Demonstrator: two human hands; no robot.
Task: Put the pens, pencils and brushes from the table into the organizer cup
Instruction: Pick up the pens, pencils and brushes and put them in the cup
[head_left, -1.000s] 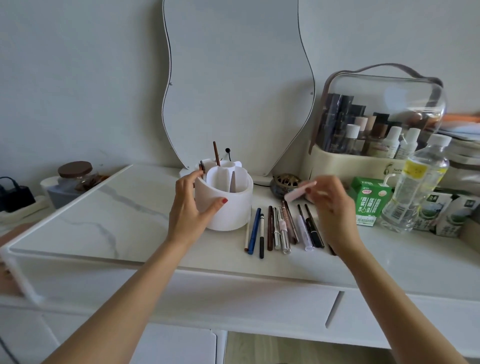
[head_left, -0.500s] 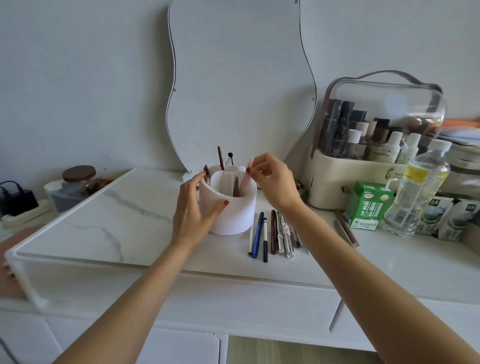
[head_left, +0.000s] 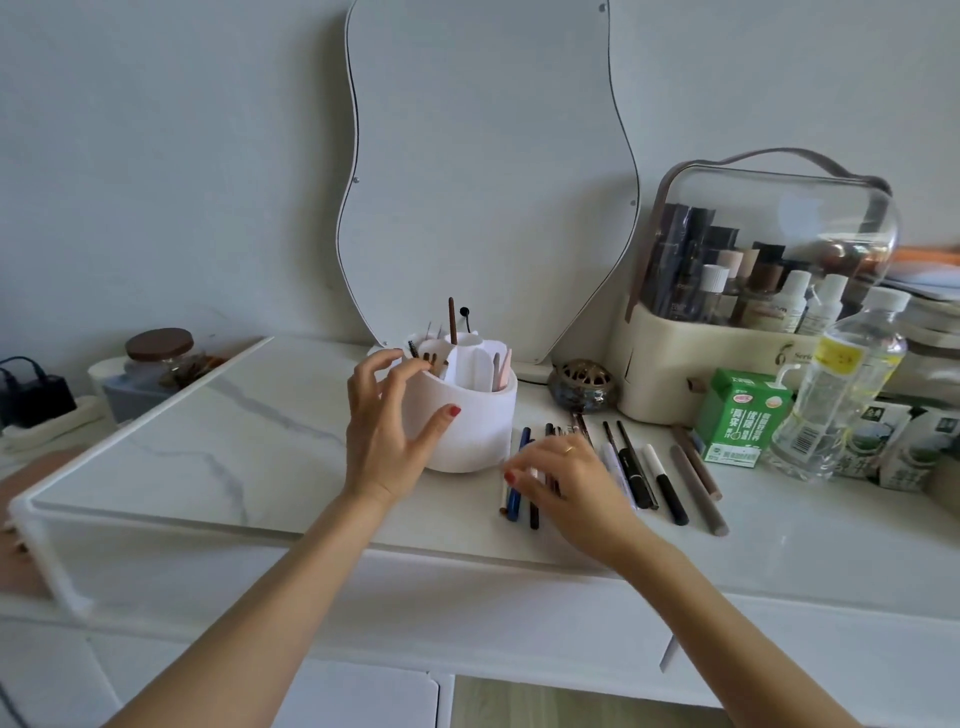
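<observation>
I see white marble-look table (head_left: 260, 457). On it: white organizer cup (head_left: 470, 426), row of pens and pencils (head_left: 644, 467) beside it, green carton (head_left: 740, 415), clear water bottle (head_left: 841, 389), cream cosmetics case (head_left: 727, 364).

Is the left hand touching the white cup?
Touching. The head view shows the left hand with its thumb pressed on the white cup's wall and fingers at its rim.
</observation>
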